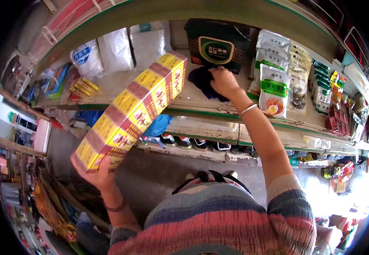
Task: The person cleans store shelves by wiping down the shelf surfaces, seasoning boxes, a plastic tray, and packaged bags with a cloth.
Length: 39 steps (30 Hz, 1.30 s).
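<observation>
My left hand (pixel 103 172) is wrapped round the lower end of a long stack of yellow and maroon boxes (pixel 131 112), which tilts up to the right in front of the shelf. On the shelf board, my right hand (pixel 225 83) presses on a dark cloth (pixel 205 83), its fingers bent into the fabric. Just behind the cloth stands a black and green carton (pixel 216 44). White plastic packs (pixel 115 50) lean at the back of the shelf, beyond the upper end of the boxes.
Right of my right hand stand green and white food pouches (pixel 273 91) and brown pouches (pixel 297 76). Small yellow packets (pixel 83 87) lie at the shelf's left. A lower shelf (pixel 184 151) holds dark shoes or similar goods. Another shelf overhangs above.
</observation>
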Available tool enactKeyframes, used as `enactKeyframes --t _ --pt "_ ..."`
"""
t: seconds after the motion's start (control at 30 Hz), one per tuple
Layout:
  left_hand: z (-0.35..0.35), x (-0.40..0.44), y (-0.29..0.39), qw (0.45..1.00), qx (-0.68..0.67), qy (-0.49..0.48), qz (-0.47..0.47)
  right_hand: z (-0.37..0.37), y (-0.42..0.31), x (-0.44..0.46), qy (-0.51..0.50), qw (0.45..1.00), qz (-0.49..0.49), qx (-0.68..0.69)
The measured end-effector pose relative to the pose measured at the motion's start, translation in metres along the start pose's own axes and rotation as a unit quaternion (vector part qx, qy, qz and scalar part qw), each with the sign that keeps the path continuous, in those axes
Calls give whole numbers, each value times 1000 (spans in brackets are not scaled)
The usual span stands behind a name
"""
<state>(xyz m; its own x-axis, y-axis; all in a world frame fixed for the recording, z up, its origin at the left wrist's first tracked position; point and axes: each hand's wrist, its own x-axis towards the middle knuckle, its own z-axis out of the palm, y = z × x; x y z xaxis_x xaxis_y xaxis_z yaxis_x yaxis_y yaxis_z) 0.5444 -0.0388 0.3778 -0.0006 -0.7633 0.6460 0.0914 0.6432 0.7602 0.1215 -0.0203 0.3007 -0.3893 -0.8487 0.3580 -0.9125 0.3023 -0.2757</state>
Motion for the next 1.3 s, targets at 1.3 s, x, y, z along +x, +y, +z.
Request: enactKeyframes --t 1.3 --pt "28 4 -42 883 -405 -5 -238 -67 -225 -96 209 822 -465 253"
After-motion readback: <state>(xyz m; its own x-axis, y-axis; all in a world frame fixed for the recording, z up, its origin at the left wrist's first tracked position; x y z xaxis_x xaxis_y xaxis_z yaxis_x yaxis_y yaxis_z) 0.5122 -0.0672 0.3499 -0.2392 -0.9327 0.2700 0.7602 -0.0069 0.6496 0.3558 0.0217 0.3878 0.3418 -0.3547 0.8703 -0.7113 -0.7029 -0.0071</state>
